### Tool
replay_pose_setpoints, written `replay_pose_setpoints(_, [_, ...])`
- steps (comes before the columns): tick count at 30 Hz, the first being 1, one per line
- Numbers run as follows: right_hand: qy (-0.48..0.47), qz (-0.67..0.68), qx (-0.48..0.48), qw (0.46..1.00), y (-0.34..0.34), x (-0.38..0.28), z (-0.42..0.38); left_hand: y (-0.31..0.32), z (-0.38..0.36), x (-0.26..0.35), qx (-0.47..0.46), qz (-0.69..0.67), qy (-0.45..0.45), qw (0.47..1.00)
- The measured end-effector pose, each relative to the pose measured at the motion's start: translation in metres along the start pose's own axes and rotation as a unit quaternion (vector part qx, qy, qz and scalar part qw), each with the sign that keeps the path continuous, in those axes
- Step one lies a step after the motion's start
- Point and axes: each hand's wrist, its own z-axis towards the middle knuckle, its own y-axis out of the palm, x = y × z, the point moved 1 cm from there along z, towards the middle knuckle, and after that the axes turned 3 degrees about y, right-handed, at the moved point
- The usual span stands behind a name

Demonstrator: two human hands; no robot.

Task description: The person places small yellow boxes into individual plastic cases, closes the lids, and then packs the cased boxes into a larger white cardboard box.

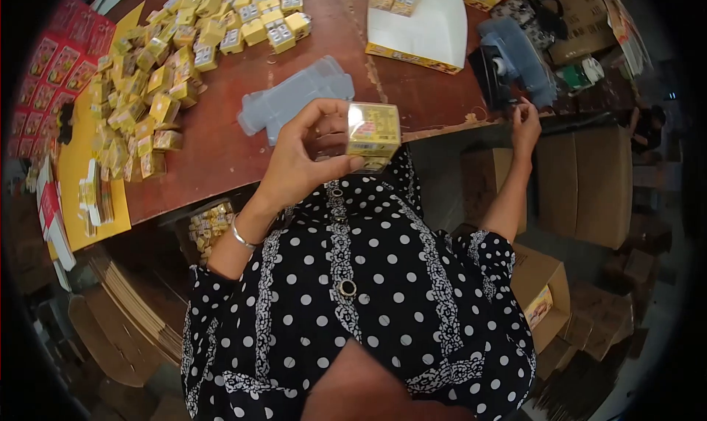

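I see the left fingers (337,165) grasping a glossy, squarish yellow box (373,130) by the edge of the scuffed reddish surface (221,123); whether the right fingers (523,113) grip anything, I can't tell. Beyond: a smooth translucent plastic sheet (302,90), heaped yellow cartons (164,107).

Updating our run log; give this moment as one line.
left hand: holds yellow box; right hand: near dark object, contact unclear; table: piled yellow packs, clear plastic, white tray

A packing workshop by the look of it, a worn red-brown worktable (213,160) across the upper frame, heaps of small yellow boxes (163,108) at upper left, red printed sheets (63,65) at far left, flat cardboard (136,307) stacked at lower left, brown cartons (585,185) at right.
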Motion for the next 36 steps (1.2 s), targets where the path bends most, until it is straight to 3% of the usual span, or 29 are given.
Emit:
replay_pose_setpoints(1, [0.028, -0.014, 0.015, 0.999, -0.009, -0.013, 0.003, 0.001, -0.003, 0.004, 0.015, 0.007, 0.001, 1.0])
replay_pose_setpoints(3, [-0.001, -0.018, 0.074, 0.997, -0.03, -0.054, 0.007, 0.002, -0.006, 0.007, 0.051, 0.046, 0.032, 0.997])
replay_pose_setpoints(5, [0.024, 0.024, 0.08, 0.996, -0.046, -0.129, 0.003, 0.003, -0.005, 0.003, 0.087, 0.127, 0.089, 0.984])
replay_pose_setpoints(6, [0.064, 0.221, 0.034, 0.973, -0.049, -0.163, -0.003, 0.002, -0.003, -0.002, 0.085, 0.129, 0.085, 0.984])
replay_pose_setpoints(7, [0.1, 0.406, -0.01, 0.908, -0.05, -0.196, -0.011, 0.002, 0.0, -0.005, 0.104, 0.194, 0.148, 0.964])
replay_pose_setpoints(8, [0.08, 0.462, -0.059, 0.881, -0.048, -0.229, -0.024, 0.003, 0.003, -0.006, 0.122, 0.256, 0.212, 0.935])
replay_pose_setpoints(9, [0.059, 0.515, -0.108, 0.848, -0.046, -0.261, -0.038, 0.004, 0.004, -0.006, 0.12, 0.255, 0.213, 0.936])
replay_pose_setpoints(11, [0.068, 0.589, -0.225, 0.773, -0.047, -0.319, -0.064, 0.004, 0.004, -0.003, 0.154, 0.327, 0.289, 0.887])
replay_pose_setpoints(14, [0.105, 0.626, -0.288, 0.718, -0.032, -0.345, -0.089, 0.002, -0.001, 0.004, 0.157, 0.392, 0.328, 0.845])
replay_pose_setpoints(21, [0.124, 0.627, -0.326, 0.697, -0.017, -0.353, -0.091, -0.001, -0.007, 0.007, 0.154, 0.428, 0.364, 0.813])
replay_pose_setpoints(24, [0.139, 0.602, -0.336, 0.711, -0.02, -0.357, -0.088, -0.002, -0.006, 0.004, 0.159, 0.425, 0.371, 0.81])
replay_pose_setpoints(26, [0.15, 0.532, -0.343, 0.759, -0.022, -0.36, -0.088, -0.004, -0.007, 0.004, 0.167, 0.409, 0.366, 0.819])
replay_pose_setpoints(27, [0.15, 0.533, -0.344, 0.758, -0.019, -0.358, -0.089, -0.005, -0.007, 0.001, 0.168, 0.41, 0.366, 0.819])
replay_pose_setpoints(29, [0.026, 0.41, -0.244, 0.879, -0.01, -0.353, -0.089, -0.008, -0.007, -0.006, 0.172, 0.36, 0.283, 0.872])
replay_pose_setpoints(30, [0.025, 0.411, -0.246, 0.878, -0.006, -0.351, -0.086, -0.007, -0.008, -0.006, 0.175, 0.361, 0.283, 0.871])
replay_pose_setpoints(31, [-0.131, 0.361, -0.164, 0.909, -0.006, -0.349, -0.081, -0.005, -0.009, -0.007, 0.161, 0.274, 0.213, 0.924])
replay_pose_setpoints(32, [-0.282, 0.299, -0.076, 0.908, -0.005, -0.349, -0.076, -0.005, -0.01, -0.009, 0.144, 0.182, 0.14, 0.963])
replay_pose_setpoints(36, [-0.349, 0.316, -0.137, 0.871, -0.002, -0.348, -0.061, -0.004, -0.012, -0.001, 0.13, 0.112, 0.087, 0.981])
